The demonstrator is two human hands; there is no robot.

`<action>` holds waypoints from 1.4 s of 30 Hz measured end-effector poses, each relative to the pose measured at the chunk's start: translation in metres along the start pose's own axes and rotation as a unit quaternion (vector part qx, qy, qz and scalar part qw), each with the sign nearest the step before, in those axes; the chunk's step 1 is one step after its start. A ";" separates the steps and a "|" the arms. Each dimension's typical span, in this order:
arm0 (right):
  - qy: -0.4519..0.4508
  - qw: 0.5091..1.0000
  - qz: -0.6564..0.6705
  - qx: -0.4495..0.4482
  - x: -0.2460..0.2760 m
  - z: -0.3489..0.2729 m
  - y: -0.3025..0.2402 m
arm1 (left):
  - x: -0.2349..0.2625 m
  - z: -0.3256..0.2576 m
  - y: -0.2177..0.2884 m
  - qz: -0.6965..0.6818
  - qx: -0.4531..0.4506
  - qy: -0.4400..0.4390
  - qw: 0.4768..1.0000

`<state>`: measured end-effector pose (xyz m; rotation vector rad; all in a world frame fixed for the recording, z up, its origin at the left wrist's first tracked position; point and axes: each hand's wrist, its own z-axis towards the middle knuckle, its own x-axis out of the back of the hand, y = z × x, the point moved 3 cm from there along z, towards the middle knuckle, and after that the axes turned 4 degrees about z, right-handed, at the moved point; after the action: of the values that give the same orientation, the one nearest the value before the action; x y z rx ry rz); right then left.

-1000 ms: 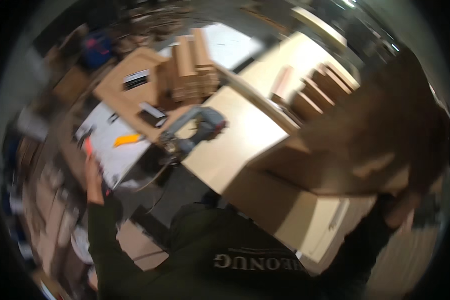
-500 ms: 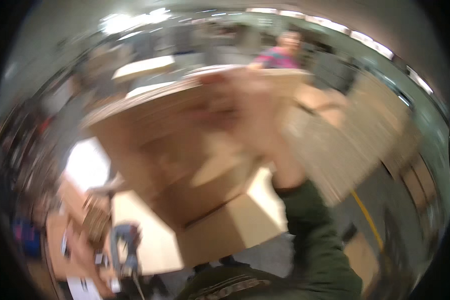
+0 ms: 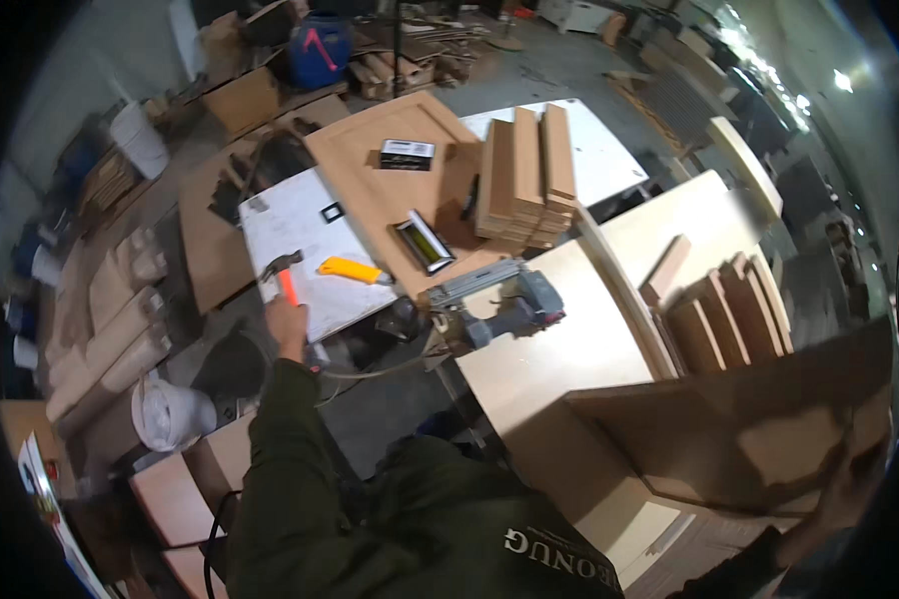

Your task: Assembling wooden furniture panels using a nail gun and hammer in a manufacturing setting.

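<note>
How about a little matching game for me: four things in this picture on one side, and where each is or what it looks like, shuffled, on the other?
Things:
1. Hammer
2. Utility knife
3. Nail gun
4. Barrel

Places and looks:
A. Blue, with a pink mark
B. Lying on the white board, no hand on it
C. Lying at the edge of the pale panel
D. Gripped in the person's left hand

Right pairs: 1-D, 2-B, 3-C, 4-A

- View swung left; person in pink out of sight.
- Right hand shifted from mid-view to right edge.
- Orange-handled hammer back in sight.
</note>
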<state>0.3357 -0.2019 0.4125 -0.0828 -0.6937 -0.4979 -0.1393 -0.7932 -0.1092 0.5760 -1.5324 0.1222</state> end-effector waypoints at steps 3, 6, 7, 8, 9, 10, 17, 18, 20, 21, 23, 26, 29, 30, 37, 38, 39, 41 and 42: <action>0.132 0.974 -0.183 0.000 0.010 0.000 -0.040 | -0.045 0.028 0.016 -0.205 -0.059 -0.047 0.976; 0.098 0.995 -0.015 -0.001 -0.054 0.019 -0.090 | 0.013 0.049 -0.001 -0.419 -0.215 0.123 0.874; 0.116 0.990 -0.054 0.052 -0.049 0.032 -0.100 | 0.071 -0.021 0.106 -0.528 -0.176 -0.066 0.828; 0.114 0.990 -0.072 0.036 -0.035 0.034 -0.104 | 0.108 -0.026 0.145 -0.595 -0.263 -0.082 0.755; 0.108 0.990 -0.080 0.036 -0.027 0.037 -0.101 | 0.165 -0.058 0.196 -0.599 -0.352 -0.103 0.712; 0.096 0.992 -0.073 0.037 -0.020 0.035 -0.099 | 0.216 -0.091 0.233 -0.612 -0.359 -0.086 0.699; 0.133 0.990 -0.038 0.014 -0.010 0.015 -0.082 | 0.451 -0.310 0.395 -0.364 -0.779 -0.069 0.505; 0.145 0.989 -0.027 0.016 -0.010 0.017 -0.085 | 0.473 -0.328 0.399 -0.313 -0.818 0.025 0.482; 0.160 0.986 -0.046 0.029 -0.013 0.018 -0.088 | 0.493 -0.341 0.418 -0.303 -0.830 0.040 0.466; 0.163 0.985 -0.040 0.029 -0.014 0.019 -0.088 | 0.507 -0.341 0.425 -0.351 -0.792 0.001 0.500; 0.163 0.985 -0.045 0.039 -0.017 0.020 -0.089 | 0.528 -0.345 0.434 -0.444 -0.741 -0.038 0.503; 0.161 0.986 -0.038 0.034 -0.020 0.019 -0.086 | 0.499 -0.365 0.434 -0.114 -0.856 0.182 0.471; 0.145 0.988 -0.049 0.026 -0.023 0.022 -0.081 | 0.502 -0.365 0.446 -0.221 -0.861 0.131 0.438; 0.145 0.988 -0.048 0.027 -0.025 0.023 -0.080 | 0.507 -0.362 0.449 -0.270 -0.847 0.086 0.449; 0.140 0.988 -0.052 0.027 -0.021 0.022 -0.078 | 0.498 -0.388 0.428 -0.131 -0.876 0.149 0.440; 0.131 0.990 -0.051 0.028 -0.021 0.021 -0.079 | 0.501 -0.386 0.426 -0.131 -0.874 0.152 0.442; 0.134 0.989 -0.050 0.031 -0.020 0.020 -0.081 | 0.507 -0.380 0.426 -0.175 -0.862 0.135 0.456; 0.127 0.991 -0.031 0.030 -0.025 0.022 -0.078 | 0.515 -0.369 0.441 -0.275 -0.828 0.081 0.482; 0.127 0.991 -0.029 0.032 -0.029 0.023 -0.076 | 0.515 -0.368 0.444 -0.274 -0.827 0.083 0.484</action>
<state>0.2676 -0.2512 0.4055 0.0601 -0.4626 -0.5302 0.0362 -0.3966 0.5312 -0.5915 -0.5737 -1.6227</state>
